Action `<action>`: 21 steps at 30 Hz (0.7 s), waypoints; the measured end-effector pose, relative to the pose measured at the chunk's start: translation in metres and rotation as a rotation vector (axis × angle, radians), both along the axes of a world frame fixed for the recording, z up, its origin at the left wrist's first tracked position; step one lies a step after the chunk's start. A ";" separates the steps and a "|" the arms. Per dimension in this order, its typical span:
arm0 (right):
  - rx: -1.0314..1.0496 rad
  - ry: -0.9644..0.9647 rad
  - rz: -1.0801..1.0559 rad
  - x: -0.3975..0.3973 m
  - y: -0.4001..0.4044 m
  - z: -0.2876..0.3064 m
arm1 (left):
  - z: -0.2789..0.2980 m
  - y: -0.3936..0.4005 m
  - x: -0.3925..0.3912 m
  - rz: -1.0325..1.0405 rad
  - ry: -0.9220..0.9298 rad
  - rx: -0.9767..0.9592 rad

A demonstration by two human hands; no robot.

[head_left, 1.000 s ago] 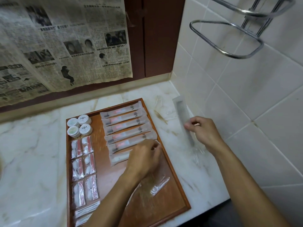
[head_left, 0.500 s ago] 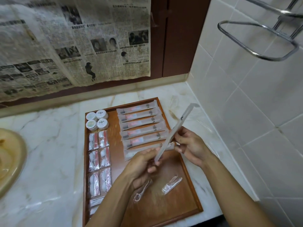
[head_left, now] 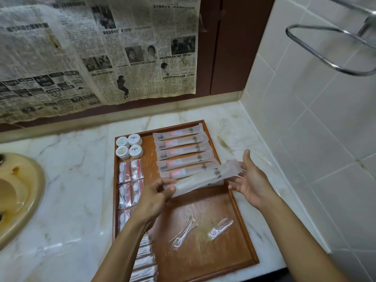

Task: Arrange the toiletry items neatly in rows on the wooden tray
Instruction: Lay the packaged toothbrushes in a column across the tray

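Observation:
A wooden tray (head_left: pixel 205 259) lies on the marble counter. Several wrapped toothbrush packets (head_left: pixel 181 148) lie in a row at its far right. My left hand (head_left: pixel 156 192) pinches the near end of one more long packet (head_left: pixel 205 179), held just above the tray below that row. My right hand (head_left: pixel 249 179) is beside the packet's far end, fingers spread, fingertips touching it. Round white jars (head_left: pixel 129 146) sit at the tray's far left, with small red-and-white sachets (head_left: pixel 130 171) in a column below. Two clear-wrapped floss picks (head_left: pixel 220 228) lie loose near the tray's front.
A beige sink basin (head_left: pixel 18 198) sits at the left edge. The tiled wall (head_left: pixel 315 129) rises close on the right, with a chrome rack (head_left: pixel 333 49) above. Newspaper (head_left: pixel 97 53) hangs on the dark wood behind. A clear plastic wrapper (head_left: pixel 234 133) lies on the counter beside the tray.
The long packet has swung down from a steep tilt to nearly flat over the tray. My right hand has opened off it; my left hand now holds its near end.

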State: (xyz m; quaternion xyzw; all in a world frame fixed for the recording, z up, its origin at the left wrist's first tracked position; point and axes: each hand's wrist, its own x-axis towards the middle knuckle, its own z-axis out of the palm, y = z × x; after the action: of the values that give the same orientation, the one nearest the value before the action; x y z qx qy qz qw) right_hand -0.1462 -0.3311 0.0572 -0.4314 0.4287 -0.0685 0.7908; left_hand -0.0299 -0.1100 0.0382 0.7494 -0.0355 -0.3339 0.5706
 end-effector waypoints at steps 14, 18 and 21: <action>-0.796 0.490 0.270 -0.015 0.016 -0.039 | -0.031 0.022 -0.030 0.256 -0.046 0.252; -1.029 0.533 0.361 -0.018 0.025 -0.050 | -0.042 0.023 -0.034 0.228 -0.125 0.412; -1.069 0.524 0.382 -0.015 0.029 -0.054 | -0.041 0.020 -0.034 0.209 -0.168 0.518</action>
State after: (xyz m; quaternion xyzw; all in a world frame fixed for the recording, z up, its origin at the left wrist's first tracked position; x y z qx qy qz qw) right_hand -0.1615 -0.3026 0.0031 -0.8389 0.4302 -0.0225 0.3325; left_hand -0.0637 -0.0902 -0.0029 0.8948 0.0813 -0.2080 0.3866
